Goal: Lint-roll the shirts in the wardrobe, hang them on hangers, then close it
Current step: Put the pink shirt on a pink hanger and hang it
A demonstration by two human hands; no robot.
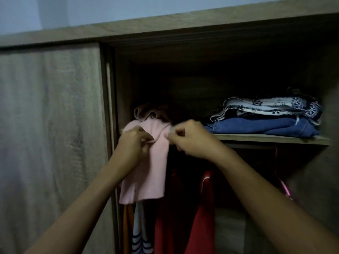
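The left hand (132, 142) and right hand (187, 138) pinch the soft pink shirt (152, 162) hanging off the wooden wardrobe shelf (271, 139). Best to hold both shoulders level and pull gently.

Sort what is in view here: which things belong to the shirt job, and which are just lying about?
In the job: pink shirt, pinched by left hand and right hand; wardrobe, open; hanging red garment.
Lying about: folded jeans and patterned cloth on the shelf.
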